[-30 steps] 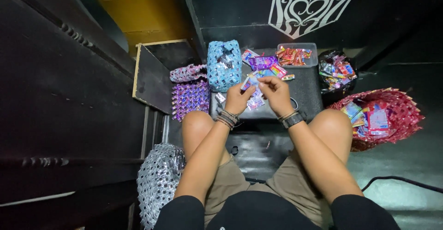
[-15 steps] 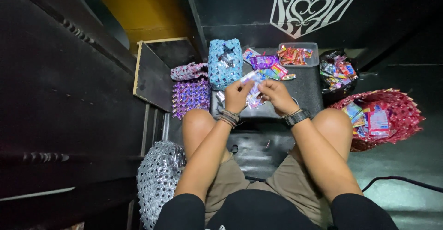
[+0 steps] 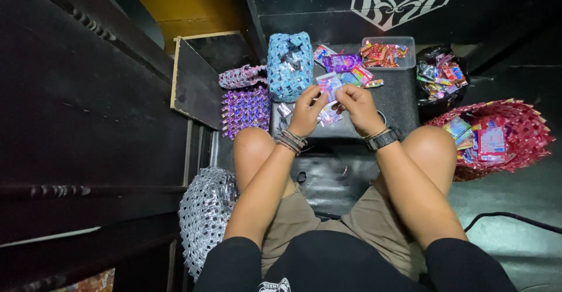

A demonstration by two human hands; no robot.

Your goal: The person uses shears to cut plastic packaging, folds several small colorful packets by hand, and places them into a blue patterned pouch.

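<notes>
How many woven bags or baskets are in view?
5: a blue bag on the table, a pink one and a purple one left of it, a silver one by the left knee, a red basket at right.

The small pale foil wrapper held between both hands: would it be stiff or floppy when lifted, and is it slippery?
The small pale foil wrapper probably stays floppy and light: it looks thin and flat, pinched by the left hand and the right hand. Its glossy surface suggests some slipperiness. It seems unlikely to roll.
</notes>
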